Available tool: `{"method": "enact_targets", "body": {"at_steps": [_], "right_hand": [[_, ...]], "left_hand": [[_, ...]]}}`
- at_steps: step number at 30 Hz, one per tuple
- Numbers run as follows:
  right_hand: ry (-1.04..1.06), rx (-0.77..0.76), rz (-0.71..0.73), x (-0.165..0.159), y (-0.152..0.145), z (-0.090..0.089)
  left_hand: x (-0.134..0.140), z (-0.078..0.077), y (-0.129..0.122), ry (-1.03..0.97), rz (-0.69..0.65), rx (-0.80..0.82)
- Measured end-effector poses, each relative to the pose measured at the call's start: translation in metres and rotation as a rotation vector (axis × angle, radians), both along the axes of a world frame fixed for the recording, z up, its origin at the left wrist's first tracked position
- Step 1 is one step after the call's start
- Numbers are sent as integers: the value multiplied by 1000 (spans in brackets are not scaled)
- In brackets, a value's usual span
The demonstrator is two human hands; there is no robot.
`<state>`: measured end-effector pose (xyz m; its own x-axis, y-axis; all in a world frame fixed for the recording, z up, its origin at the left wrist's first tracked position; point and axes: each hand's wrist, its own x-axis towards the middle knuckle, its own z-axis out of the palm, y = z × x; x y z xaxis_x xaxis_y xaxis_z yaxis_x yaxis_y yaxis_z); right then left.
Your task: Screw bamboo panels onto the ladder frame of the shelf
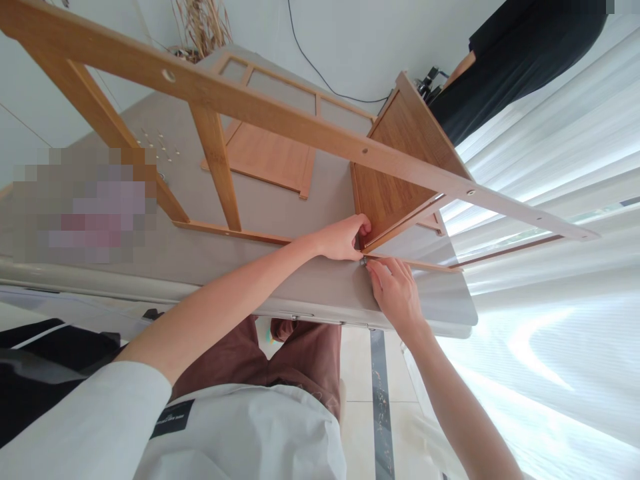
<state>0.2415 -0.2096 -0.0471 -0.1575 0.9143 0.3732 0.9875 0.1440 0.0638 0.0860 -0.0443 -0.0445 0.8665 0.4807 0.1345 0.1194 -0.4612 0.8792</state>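
The left hand point(343, 239) grips the wooden panel point(383, 200) just beyond the right hand point(398, 291), which pinches a fitting point(363, 261).

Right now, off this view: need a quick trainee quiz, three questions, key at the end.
1. Which hand has fingers against the upright board? A) left B) right C) neither
2. True or false: the other board, to its left in the picture, also stands upright.
3. Fill in: the right hand is at the ____ long rail of the frame (upper or lower).

Key:
1. A, the left hand.
2. False: the other board lies flat on the table.
3. Lower.
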Motion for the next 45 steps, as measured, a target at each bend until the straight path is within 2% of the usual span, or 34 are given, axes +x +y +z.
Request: {"method": "enact_targets", "body": {"at_steps": [6,12,20,30,35,45], "right_hand": [[21,-7,17,2,-5,1],[-90,2,2,2,-6,1],[-108,4,9,6,-1,0],[-221,-19,16,-1,2,13],[-256,-18,15,-2,3,13],[-94,32,-13,-2,2,5]], "left_hand": [[0,-1,0,2,8,2],[1,-3,0,-31,0,-8],[2,-6,2,-28,5,8],[3,-8,2,-40,3,10],[4,-10,3,-37,6,28],[3,-6,2,-15,3,19]]}}
